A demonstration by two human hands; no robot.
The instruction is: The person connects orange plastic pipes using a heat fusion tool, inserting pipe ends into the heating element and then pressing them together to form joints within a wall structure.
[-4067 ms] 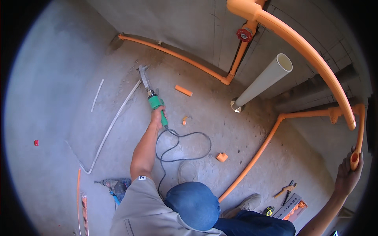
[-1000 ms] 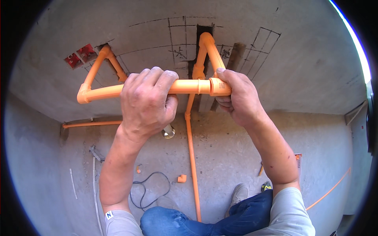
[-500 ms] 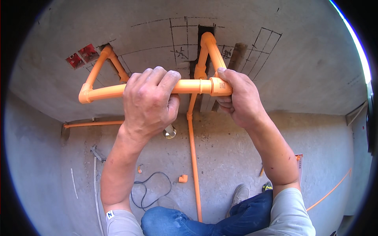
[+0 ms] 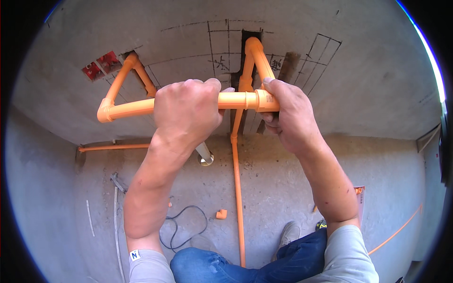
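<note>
An orange plastic pipe (image 4: 134, 109) runs crosswise in front of the wall, between an elbow fitting (image 4: 104, 111) at its left end and another fitting (image 4: 267, 100) at its right. My left hand (image 4: 187, 106) is closed around the middle of the pipe, knuckles up. With thumb on top and fingers beneath, my right hand (image 4: 293, 113) grips the right-hand fitting. From both ends, angled orange pipe arms reach back to the wall, the right one rising to an elbow (image 4: 254, 44) at a dark slot.
Red wall boxes (image 4: 101, 66) sit left of the slot. A vertical orange pipe (image 4: 238, 203) runs down to the floor. About my feet lie a loose orange elbow (image 4: 221, 214), a black cable (image 4: 205, 221) and a hammer-like tool (image 4: 118, 182). A metallic tube (image 4: 205, 154) stands behind my left wrist.
My left hand has rolled over the pipe, its knuckles now higher and its fingers wrapped further round. My right hand keeps its hold on the fitting. The view has shifted slightly.
</note>
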